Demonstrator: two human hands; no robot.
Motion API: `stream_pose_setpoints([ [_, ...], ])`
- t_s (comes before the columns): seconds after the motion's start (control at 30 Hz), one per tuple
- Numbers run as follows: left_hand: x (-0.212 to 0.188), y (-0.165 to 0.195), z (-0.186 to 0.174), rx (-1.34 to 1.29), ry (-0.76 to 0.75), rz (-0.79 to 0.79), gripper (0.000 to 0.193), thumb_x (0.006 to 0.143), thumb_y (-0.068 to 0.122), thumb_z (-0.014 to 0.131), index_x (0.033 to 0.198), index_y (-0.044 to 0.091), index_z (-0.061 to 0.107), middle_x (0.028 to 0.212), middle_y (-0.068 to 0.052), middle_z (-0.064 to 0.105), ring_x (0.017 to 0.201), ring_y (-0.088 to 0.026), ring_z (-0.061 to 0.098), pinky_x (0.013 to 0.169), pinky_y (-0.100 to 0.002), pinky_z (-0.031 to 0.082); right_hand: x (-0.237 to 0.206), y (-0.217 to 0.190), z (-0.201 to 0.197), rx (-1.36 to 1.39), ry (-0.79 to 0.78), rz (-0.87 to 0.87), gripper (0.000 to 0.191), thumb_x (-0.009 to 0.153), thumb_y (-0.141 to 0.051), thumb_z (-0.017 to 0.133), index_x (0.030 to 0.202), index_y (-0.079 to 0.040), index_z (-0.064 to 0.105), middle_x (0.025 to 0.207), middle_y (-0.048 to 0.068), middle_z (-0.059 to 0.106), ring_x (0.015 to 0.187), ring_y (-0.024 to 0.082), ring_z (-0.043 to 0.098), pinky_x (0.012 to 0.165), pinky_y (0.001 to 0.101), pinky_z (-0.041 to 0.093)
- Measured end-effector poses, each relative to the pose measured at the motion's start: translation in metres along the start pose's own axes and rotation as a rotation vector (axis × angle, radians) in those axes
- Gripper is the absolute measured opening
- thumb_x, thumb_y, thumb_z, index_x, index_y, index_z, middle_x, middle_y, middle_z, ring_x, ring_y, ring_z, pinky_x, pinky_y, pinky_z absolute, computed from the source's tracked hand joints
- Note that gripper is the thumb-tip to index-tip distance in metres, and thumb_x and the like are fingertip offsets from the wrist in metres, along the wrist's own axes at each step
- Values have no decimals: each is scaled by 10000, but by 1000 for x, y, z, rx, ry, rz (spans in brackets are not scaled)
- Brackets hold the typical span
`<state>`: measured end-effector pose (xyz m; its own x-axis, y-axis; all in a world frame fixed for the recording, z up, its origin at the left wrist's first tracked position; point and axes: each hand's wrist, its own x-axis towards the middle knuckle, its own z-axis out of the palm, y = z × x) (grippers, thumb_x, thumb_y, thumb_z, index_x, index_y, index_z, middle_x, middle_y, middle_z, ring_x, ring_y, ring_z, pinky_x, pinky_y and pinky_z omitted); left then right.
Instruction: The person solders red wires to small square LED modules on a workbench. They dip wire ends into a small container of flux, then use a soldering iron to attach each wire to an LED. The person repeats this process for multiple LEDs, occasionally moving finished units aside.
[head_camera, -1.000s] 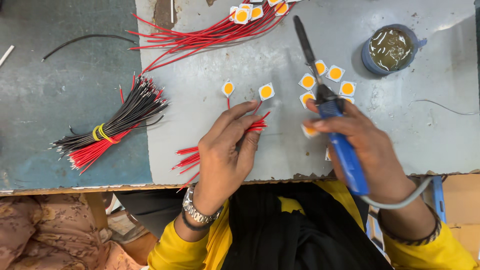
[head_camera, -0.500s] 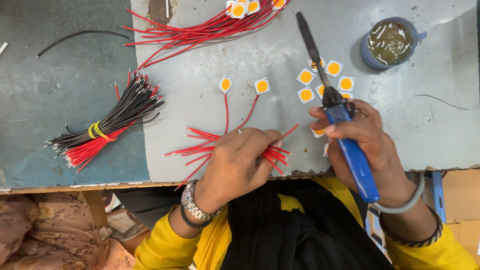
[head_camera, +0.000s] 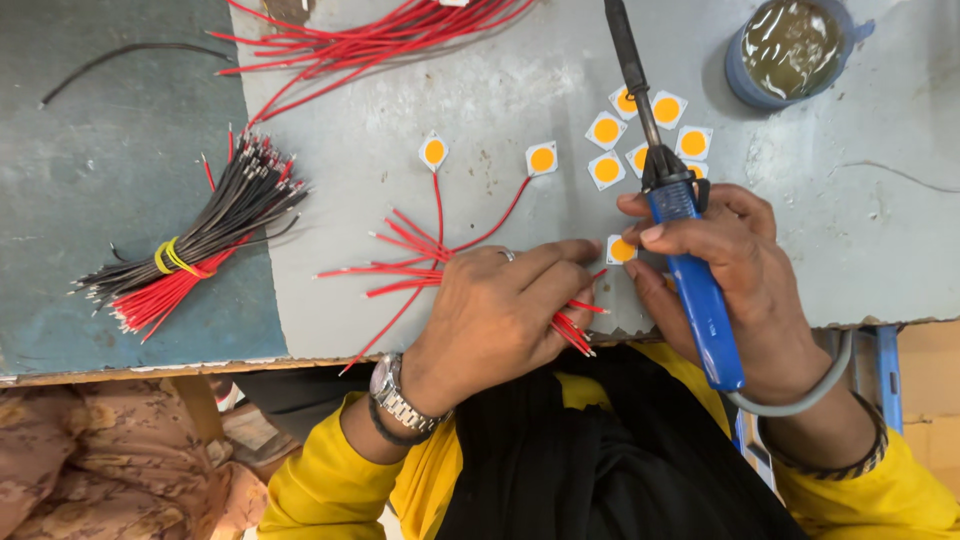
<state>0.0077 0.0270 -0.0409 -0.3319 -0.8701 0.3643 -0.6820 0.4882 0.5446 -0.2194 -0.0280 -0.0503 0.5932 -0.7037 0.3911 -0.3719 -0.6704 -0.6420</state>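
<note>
- My right hand (head_camera: 730, 270) wraps its grip around the blue handle of the soldering iron (head_camera: 670, 190), thumb and forefinger up near the metal collar, which I judge gives fine control of the tip; the shaft points away from me toward the far edge of the table (head_camera: 500, 90).
- My left hand (head_camera: 500, 310) lies palm-down on a loose fan of short red wires (head_camera: 420, 265), fingers curled narrow and pinching a few ends at the near table edge, seemingly to keep them from scattering.
- A small square LED chip (head_camera: 620, 250) with an orange centre sits between the two hands, touching my right thumb, probably pinned there to stay put.
- Two chips (head_camera: 434, 151) already carry red leads and lie apart from the rest, just beyond my left hand.
- A cluster of bare chips (head_camera: 650, 130) lies beside the iron's shaft, within easy reach.
- A round tin of flux (head_camera: 790, 45) stands at the far right, well clear of the wires.
- A bundle of black and red wires (head_camera: 190, 250) tied with a yellow band rests on the left; more long red wires (head_camera: 380, 40) lie at the far edge.
</note>
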Motion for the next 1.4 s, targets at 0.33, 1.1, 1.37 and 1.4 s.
stream_pose_setpoints([
  [0.33, 2, -3, 5, 64, -79, 24, 238, 867, 114, 723, 1066, 44, 614, 1260, -22, 708, 592, -227, 588, 570, -372, 465, 5, -6, -2, 49, 28, -4, 485, 868, 40, 748, 1223, -107, 453, 1254, 161, 696, 1108, 272, 730, 1077, 434, 464],
  [1.1, -5, -7, 2, 73, -103, 37, 293, 738, 127, 790, 984, 57, 645, 1335, 8, 676, 630, -224, 593, 592, -358, 468, -114, 48, -47, 285, 288, 199, 253, 1084, -261, 695, 1012, -38, 600, 847, 62, 586, 716, 121, 497, 641, 219, 381],
  [1.37, -5, -5, 2, 76, -123, 28, 301, 735, 156, 800, 968, 61, 634, 1334, 14, 677, 588, -227, 554, 577, -359, 458, -59, -3, -56, 224, 190, 244, 185, 972, -237, 686, 1013, -60, 645, 711, 22, 592, 604, 110, 496, 550, 211, 391],
  [1.4, -4, -5, 2, 72, -123, 24, 310, 734, 166, 804, 971, 60, 634, 1333, 15, 676, 587, -229, 552, 577, -359, 458, -52, -3, -58, 208, 146, 222, 180, 940, -232, 689, 1002, -67, 653, 692, 12, 586, 590, 111, 504, 539, 220, 396],
])
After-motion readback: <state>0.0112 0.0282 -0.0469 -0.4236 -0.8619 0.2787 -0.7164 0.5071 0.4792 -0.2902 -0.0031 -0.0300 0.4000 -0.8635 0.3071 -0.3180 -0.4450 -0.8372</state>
